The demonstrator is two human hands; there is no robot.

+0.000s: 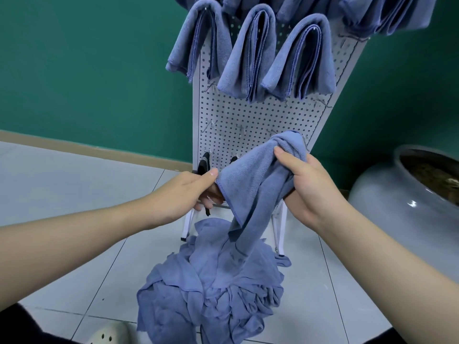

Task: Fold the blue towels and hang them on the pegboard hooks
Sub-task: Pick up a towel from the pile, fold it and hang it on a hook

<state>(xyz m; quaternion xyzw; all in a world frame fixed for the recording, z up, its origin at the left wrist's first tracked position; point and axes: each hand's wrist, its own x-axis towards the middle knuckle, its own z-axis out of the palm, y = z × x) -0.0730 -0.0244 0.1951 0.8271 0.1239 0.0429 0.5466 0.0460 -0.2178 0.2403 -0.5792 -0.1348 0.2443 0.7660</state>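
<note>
Green wall and pale floor tiles (pixel 74 184) frame the scene, with a white pegboard (pixel 250 115) standing at the far side on thin legs. Folded blue towels (pixel 250 55) are already draped over its upper hooks, while several lower hooks (pixel 211 124) are seen bare. One blue towel (pixel 250 184) is held up in front of the board: its hemmed corner is pinched between thumb and curled fingers of the left hand (pixel 188 194), and a bunched part is gripped by the right hand (pixel 308 180), thumb pressed on top. Its lower part hangs down to a crumpled pile of towels (pixel 211 286) lying on the floor near the board's feet. A grey ceramic pot (pixel 407 207) is seen at the right. The cloth is judged light, soft and limp, not slippery, so it will sag wherever unsupported. Two adjacent corners along a hem are best taken, so that the cloth can be spread flat before folding.
</note>
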